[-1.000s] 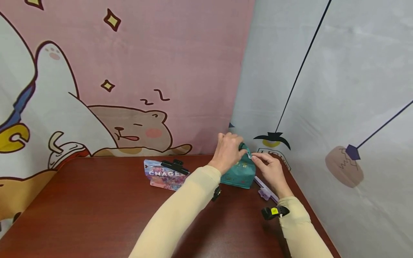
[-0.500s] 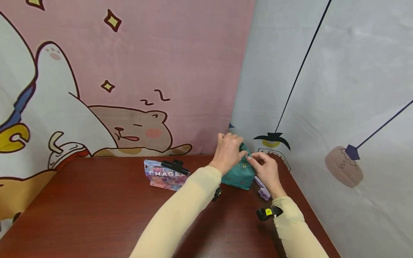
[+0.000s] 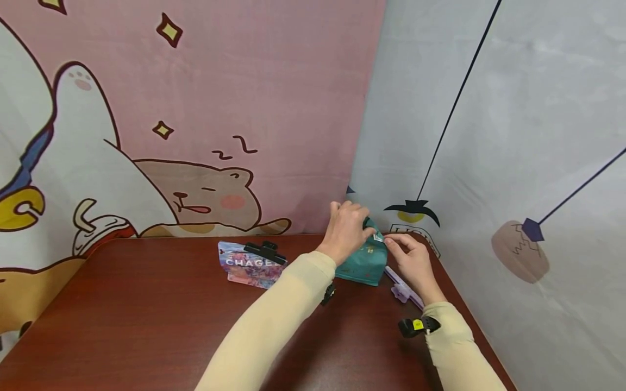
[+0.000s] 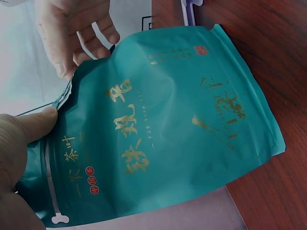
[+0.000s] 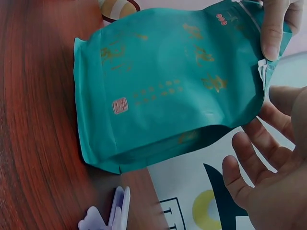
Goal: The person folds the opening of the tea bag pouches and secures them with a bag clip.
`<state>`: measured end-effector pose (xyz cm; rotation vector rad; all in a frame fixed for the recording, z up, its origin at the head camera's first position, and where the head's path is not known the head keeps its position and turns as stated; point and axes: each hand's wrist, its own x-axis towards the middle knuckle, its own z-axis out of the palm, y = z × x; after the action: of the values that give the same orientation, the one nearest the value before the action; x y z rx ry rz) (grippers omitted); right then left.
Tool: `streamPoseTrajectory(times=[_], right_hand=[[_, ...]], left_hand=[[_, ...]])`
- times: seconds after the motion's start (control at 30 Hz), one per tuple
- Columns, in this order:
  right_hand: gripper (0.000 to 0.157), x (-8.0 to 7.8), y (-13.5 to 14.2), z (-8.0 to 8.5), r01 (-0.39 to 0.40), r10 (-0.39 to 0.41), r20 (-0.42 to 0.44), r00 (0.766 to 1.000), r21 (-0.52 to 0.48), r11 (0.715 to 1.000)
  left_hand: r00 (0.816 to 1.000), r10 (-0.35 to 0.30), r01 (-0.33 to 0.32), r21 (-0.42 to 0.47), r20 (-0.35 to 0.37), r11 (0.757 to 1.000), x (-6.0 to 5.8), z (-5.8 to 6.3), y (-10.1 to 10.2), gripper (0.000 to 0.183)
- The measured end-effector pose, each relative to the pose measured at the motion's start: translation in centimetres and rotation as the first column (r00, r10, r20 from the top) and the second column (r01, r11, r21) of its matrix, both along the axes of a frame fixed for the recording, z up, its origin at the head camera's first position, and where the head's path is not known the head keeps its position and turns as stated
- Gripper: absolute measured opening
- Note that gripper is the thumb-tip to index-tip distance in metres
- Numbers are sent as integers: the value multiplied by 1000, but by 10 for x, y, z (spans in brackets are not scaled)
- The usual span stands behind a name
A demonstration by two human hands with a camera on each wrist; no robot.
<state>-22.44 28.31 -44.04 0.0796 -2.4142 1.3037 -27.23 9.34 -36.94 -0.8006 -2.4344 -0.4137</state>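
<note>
A teal tea pouch [image 3: 364,267] with gold lettering stands at the table's back right, leaning a little. My left hand [image 3: 342,231] grips its top edge, thumb on the front just above a pale line that ends in a small bone-shaped mark in the left wrist view. At the pouch's top right corner, my right hand [image 3: 413,260] pinches the edge between thumb and index finger, the other fingers loosely bent. A crumpled whitish bit of the edge [image 5: 262,72] shows between the two hands. Beside the pouch lies a purple bag clip [image 3: 402,292], partly behind my right hand.
Left of the pouch, a pink and blue bag [image 3: 249,271] marked CHAGEE carries a black clip [image 3: 265,252]; my left forearm covers its right end. Printed cloth [image 3: 293,108] hangs behind and to the right of the brown table [image 3: 146,315].
My right hand has gone left along the pouch's top edge to the left thumb, then back right to the corner. The left hand holds its place.
</note>
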Motion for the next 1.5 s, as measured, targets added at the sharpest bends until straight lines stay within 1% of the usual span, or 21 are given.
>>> streamPoseTrajectory(times=[0.3, 0.43, 0.53, 0.73, 0.9, 1.13, 1.33, 1.5], right_hand=[[28, 5, 6, -1, 17, -17, 3, 1000, 33, 999], [28, 9, 9, -2, 22, -23, 5, 1000, 75, 997], [30, 12, 12, -6, 31, -32, 7, 999, 114, 993], [26, 17, 19, -14, 35, -34, -9, 999, 162, 986], [26, 23, 22, -20, 22, -32, 44, 999, 209, 978], [24, 30, 25, -27, 0, -35, 134, 990, 251, 968], [21, 33, 27, -37, -24, -27, 186, 982, 265, 964], [20, 36, 27, -43, -44, -17, 207, 978, 286, 957]], left_hand=[[1000, -8, 8, 6, 4, 1000, 2, 0, 0, 23], [1000, -6, 6, -2, 4, 1000, 1, 0, 0, 23], [1000, -6, 6, -3, 9, 1000, 0, 0, 0, 23], [1000, -10, 10, 5, 12, 1000, -1, -1, -1, 22], [1000, -8, 8, 2, 13, 1000, -1, -1, -1, 23], [1000, -7, 7, -7, 17, 1000, -1, 0, -1, 22], [1000, -7, 7, -9, 21, 1000, 0, 1, -1, 22], [1000, -3, 3, -12, 28, 1000, 0, 1, -1, 22]])
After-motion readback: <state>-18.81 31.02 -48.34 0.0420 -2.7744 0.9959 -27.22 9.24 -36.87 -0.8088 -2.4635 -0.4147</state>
